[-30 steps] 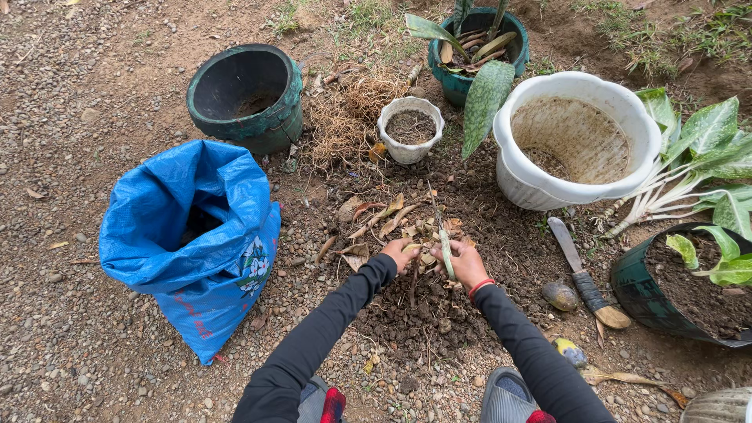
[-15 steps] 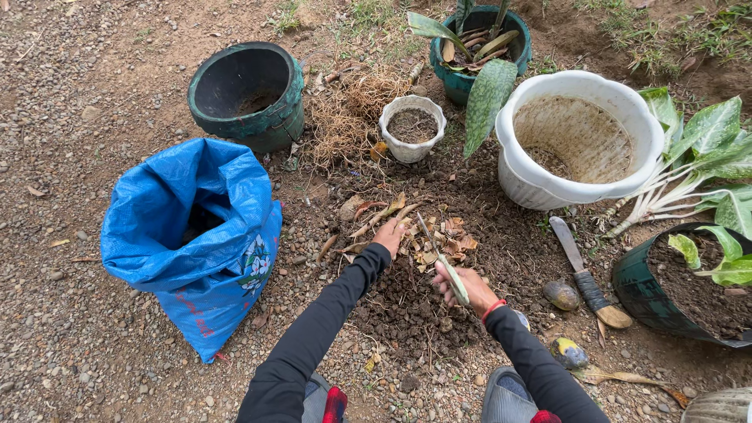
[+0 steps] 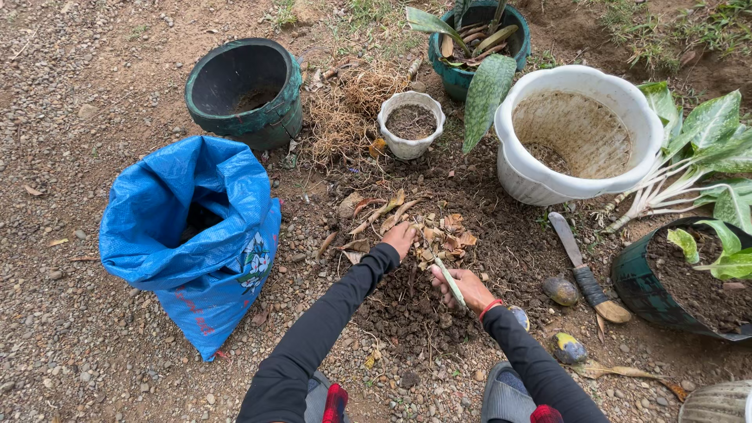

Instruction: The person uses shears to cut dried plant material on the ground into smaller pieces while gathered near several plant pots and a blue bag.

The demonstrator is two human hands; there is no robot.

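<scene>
The left hand rests open on dry leaves atop the soil heap; the right hand grips a thin green stalk. Most leaves remain unpicked, and the white pot stands nearly empty.

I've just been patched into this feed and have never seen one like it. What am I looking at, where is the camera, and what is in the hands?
There is no machine: a person works with two bare hands, and the single camera sits on their head, looking down at gravelly ground. The left hand rests on a pile of soil and dry leaves. The right hand holds a thin green leaf or stem. Around them lie an open blue sack, an empty dark green pot, a small white pot with soil, a large white pot and a knife.
</scene>
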